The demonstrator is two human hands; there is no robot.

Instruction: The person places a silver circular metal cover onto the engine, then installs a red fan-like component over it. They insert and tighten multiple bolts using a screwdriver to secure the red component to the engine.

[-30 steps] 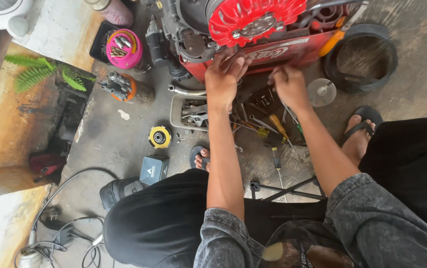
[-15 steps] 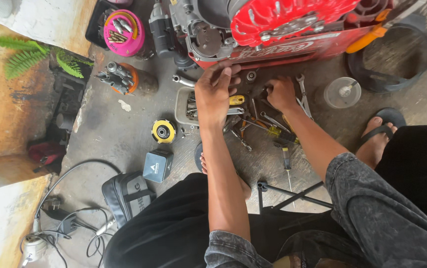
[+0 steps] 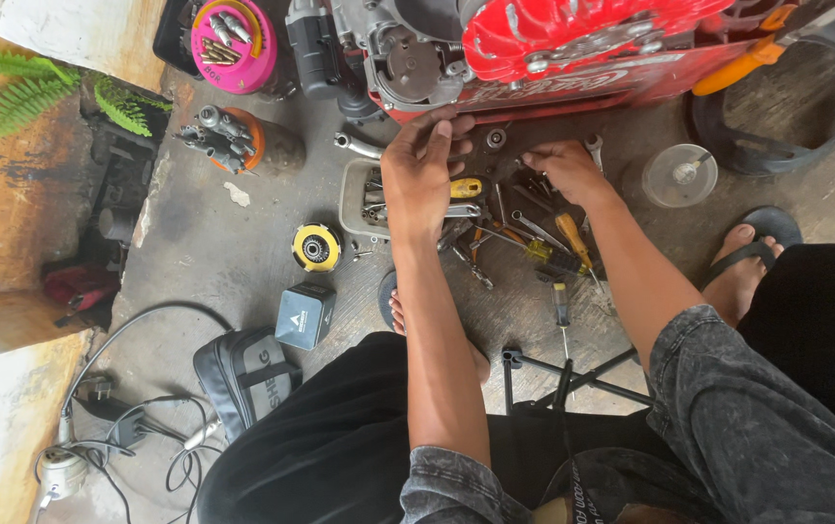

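We see red engine (image 3: 573, 58) cut off by far edge. Our left hand (image 3: 422, 170) covers part of tool tray (image 3: 354, 199). Right hand (image 3: 563, 167) fingertips hidden among tools (image 3: 524, 228); grasp unclear.

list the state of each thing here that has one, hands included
left hand: fingers spread, resting on the lower edge of the red engine
right hand: lowered onto the loose tools on the floor, grip hidden
red engine: side opened, grey metal parts bare
pink tub: open, bits inside
clear lid: lying flat on the floor
black bag: lying on its side
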